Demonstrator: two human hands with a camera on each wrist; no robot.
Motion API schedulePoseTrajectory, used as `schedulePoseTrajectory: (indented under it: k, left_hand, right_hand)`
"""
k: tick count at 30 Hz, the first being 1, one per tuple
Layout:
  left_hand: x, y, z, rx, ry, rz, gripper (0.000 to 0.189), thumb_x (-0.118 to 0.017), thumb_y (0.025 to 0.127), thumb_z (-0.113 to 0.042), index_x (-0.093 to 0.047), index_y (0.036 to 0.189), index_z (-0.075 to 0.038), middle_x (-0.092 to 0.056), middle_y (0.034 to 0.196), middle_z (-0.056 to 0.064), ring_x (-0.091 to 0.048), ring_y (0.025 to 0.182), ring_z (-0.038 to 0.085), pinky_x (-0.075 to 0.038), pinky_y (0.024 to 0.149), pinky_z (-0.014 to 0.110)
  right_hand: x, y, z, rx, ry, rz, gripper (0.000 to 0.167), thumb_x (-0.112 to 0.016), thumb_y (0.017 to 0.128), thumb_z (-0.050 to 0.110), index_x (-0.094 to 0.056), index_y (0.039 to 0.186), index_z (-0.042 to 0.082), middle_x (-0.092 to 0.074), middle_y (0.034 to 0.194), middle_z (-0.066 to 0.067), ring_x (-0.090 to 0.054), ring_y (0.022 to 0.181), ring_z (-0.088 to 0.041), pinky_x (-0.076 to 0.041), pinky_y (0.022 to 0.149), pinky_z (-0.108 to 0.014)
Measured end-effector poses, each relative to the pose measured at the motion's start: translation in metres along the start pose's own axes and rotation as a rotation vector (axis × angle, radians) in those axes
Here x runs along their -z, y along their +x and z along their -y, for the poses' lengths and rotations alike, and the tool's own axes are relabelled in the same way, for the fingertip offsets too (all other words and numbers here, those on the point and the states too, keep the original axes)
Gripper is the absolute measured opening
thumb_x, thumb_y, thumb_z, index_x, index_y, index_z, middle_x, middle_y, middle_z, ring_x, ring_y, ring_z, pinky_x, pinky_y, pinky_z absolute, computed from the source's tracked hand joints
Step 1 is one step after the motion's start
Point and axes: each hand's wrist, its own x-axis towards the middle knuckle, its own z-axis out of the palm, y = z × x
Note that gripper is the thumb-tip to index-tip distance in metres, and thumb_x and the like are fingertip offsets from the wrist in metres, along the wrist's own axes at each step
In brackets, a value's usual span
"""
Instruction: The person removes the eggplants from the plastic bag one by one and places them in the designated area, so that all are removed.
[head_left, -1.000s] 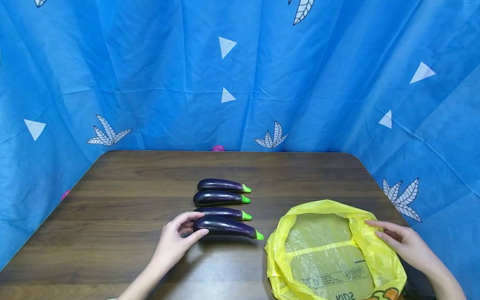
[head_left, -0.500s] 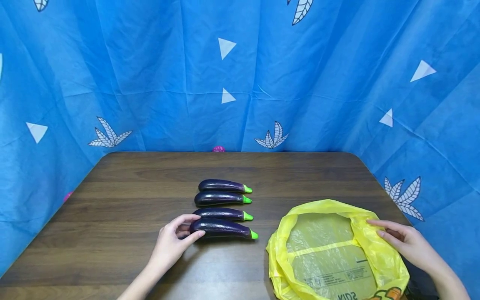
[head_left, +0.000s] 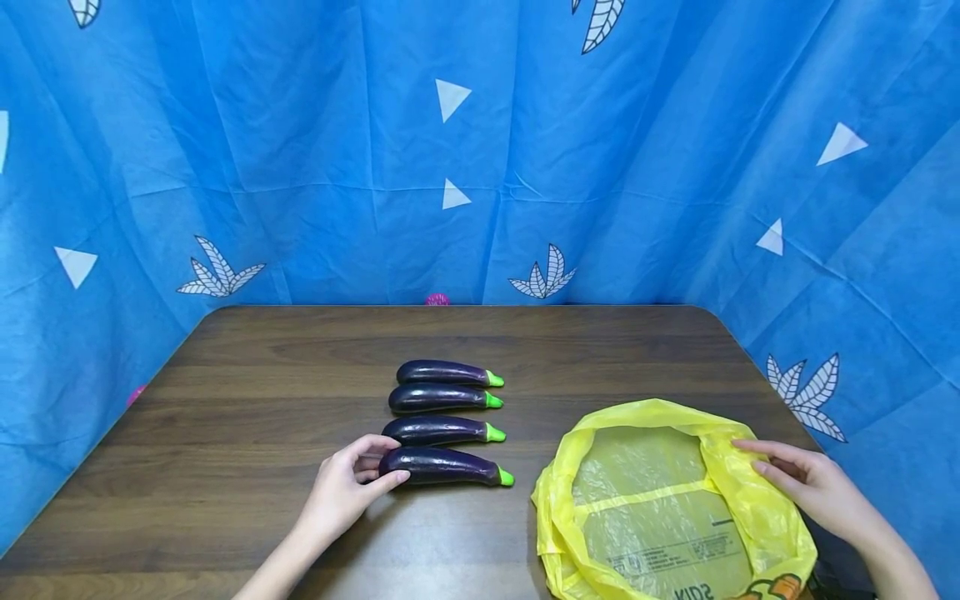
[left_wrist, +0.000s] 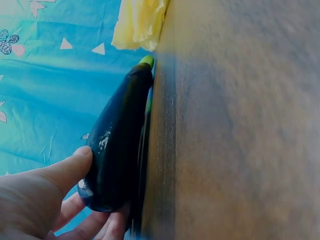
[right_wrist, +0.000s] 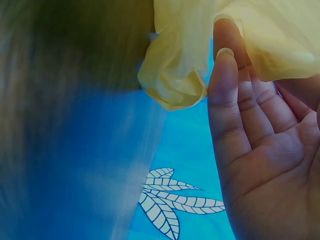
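Observation:
My left hand (head_left: 341, 492) grips the blunt end of the nearest eggplant (head_left: 442, 466), thumb on the near side and fingers behind. In the left wrist view this eggplant (left_wrist: 117, 135) appears dark and glossy, its green stem pointing away from the palm. Behind it on the table lie a second eggplant (head_left: 435, 431), a third (head_left: 437, 397) and one more eggplant (head_left: 441, 372), in a row with stems to the right. My right hand (head_left: 821, 492) holds the right rim of an open yellow plastic bag (head_left: 562, 475); in the right wrist view its fingers (right_wrist: 225, 85) lie along the plastic.
The brown wooden table (head_left: 225, 433) bears the eggplants at its middle and the bag at the front right. A blue curtain (head_left: 300, 125) with white leaf and triangle prints hangs behind and beside it. Something black (head_left: 836, 558) sits partly hidden beneath the right forearm.
The nearest eggplant has shifted left and towards me in my left hand, and a gap shows between it and the eggplant behind. My right hand and the bag look almost unmoved.

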Motion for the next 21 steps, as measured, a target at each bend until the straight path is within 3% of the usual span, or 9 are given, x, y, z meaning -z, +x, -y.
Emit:
schedulePoseTrajectory:
  k: [5,17,21]
  left_hand:
    - [0.0013,0.0002,0.0015,0.014,0.037,0.024,0.032,-0.083,0.068,-0.007,-0.066,0.094,-0.008,-0.065,0.095,0.005,-0.065,0.082,0.018,-0.053,0.071,0.027]
    - [0.0017,0.0004,0.0003,0.035,0.142,0.005,0.031,-0.084,0.068,-0.011,-0.066,0.092,-0.012,-0.065,0.090,0.000,-0.063,0.078,0.013,-0.053,0.067,0.025]
    - [0.0019,0.0001,-0.0002,0.037,0.139,0.004,0.031,-0.084,0.069,-0.009,-0.065,0.094,-0.010,-0.065,0.091,0.001,-0.063,0.079,0.014,-0.053,0.068,0.025]
  right_hand:
    - [-0.0004,0.0007,0.0000,-0.006,0.000,0.001,0.032,-0.049,0.092,-0.011,-0.056,0.123,-0.006,-0.056,0.119,0.021,-0.054,0.100,0.006,-0.049,0.070,-0.016]
    - [0.0004,0.0003,-0.0011,-0.009,-0.011,0.001,0.033,-0.050,0.092,-0.011,-0.056,0.123,-0.005,-0.055,0.119,0.022,-0.054,0.099,0.006,-0.049,0.069,-0.016]
    - [0.0001,-0.0002,-0.0014,-0.008,-0.012,-0.001,0.033,-0.050,0.092,-0.011,-0.056,0.123,-0.004,-0.055,0.119,0.022,-0.054,0.099,0.006,-0.048,0.069,-0.016]
